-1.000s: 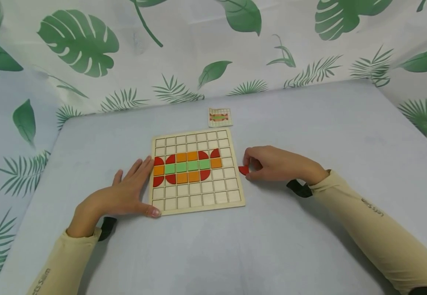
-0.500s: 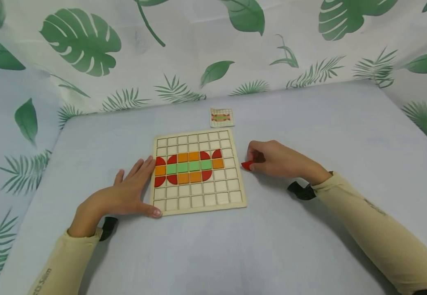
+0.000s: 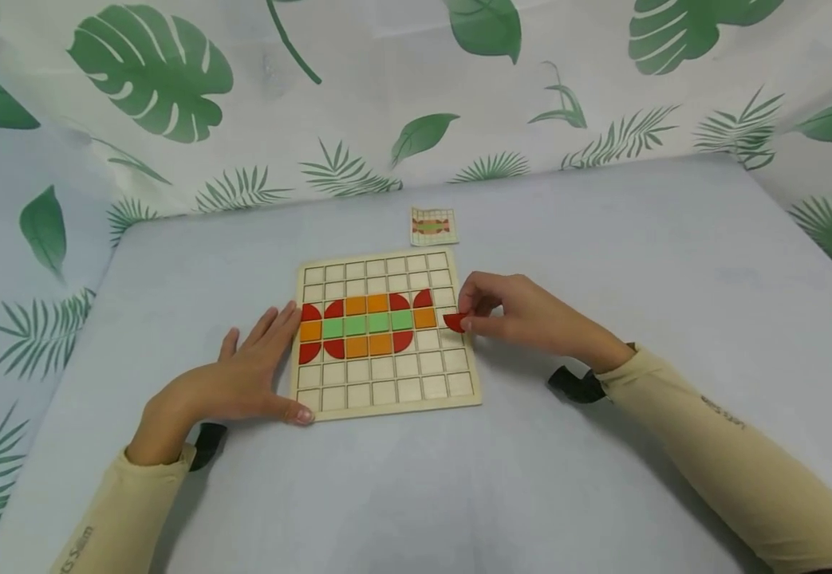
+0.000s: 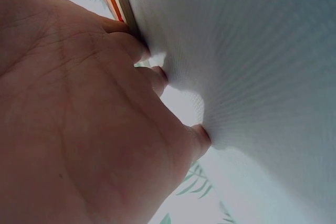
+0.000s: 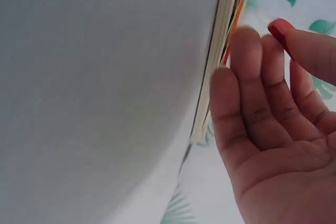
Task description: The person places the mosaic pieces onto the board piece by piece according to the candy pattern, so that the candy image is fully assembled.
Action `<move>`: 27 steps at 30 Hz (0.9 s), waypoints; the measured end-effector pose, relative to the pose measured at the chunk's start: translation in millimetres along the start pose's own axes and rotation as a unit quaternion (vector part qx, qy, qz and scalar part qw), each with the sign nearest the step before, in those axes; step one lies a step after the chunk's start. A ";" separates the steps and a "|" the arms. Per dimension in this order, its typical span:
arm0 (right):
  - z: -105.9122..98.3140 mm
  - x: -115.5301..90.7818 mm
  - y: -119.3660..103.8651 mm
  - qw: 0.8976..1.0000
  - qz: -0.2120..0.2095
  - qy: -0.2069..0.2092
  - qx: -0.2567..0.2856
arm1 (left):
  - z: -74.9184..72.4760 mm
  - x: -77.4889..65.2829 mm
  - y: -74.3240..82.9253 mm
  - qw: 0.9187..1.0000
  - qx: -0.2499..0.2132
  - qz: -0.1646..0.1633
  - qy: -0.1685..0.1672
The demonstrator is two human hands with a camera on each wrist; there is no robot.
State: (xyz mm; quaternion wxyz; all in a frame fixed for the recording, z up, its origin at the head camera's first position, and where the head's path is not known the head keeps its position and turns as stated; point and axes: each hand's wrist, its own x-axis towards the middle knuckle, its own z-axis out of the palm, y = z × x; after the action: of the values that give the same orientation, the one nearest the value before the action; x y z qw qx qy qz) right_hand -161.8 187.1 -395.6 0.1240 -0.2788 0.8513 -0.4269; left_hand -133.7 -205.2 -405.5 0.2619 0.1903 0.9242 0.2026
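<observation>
A wooden grid board [image 3: 387,402] lies on the table, with red quarter-round, orange square and green square [image 3: 378,322] tiles set in its middle rows. My left hand [image 3: 232,391] rests along the board's left edge, fingers spread and thumb at the near left corner; the left wrist view shows its fingertips down on the cloth. Between thumb and fingers my right hand [image 3: 512,311] pinches a red quarter-round tile [image 3: 453,322], held over the board's right columns. That red tile [image 5: 280,27] also shows at the thumb tip in the right wrist view.
Behind the board lies a small pattern card [image 3: 433,227] printed with a similar design. A pale cloth covers the table [image 3: 401,494], and a leaf-printed curtain [image 3: 344,104] hangs along the far side. Dark straps sit under both wrists.
My right hand has lifted the red tile from beside the board and carried it left over the right columns. The left hand has stayed at the board's edge.
</observation>
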 end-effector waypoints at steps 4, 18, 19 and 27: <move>10.4 9.0 -3.3 0.999 -0.025 -0.019 0.011 | -1.5 -1.4 -2.0 1.000 0.006 -0.003 0.004; 23.0 25.0 -10.2 0.996 -0.027 -0.055 -0.059 | 1.0 2.2 0.3 1.000 -0.003 -0.002 0.001; 23.4 25.5 -10.5 0.996 -0.026 -0.054 -0.064 | 0.6 2.1 0.1 1.000 -0.001 -0.002 0.002; 25.7 27.4 -12.0 0.995 -0.018 -0.052 -0.085 | 1.8 2.1 0.8 1.000 0.002 -0.002 0.000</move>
State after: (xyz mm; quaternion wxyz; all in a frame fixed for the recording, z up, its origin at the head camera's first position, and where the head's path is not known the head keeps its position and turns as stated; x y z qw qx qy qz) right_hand -168.1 148.5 -400.8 0.1361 -0.3252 0.8716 -0.3406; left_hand -134.1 -203.2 -407.4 0.2616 0.1885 0.9252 0.2002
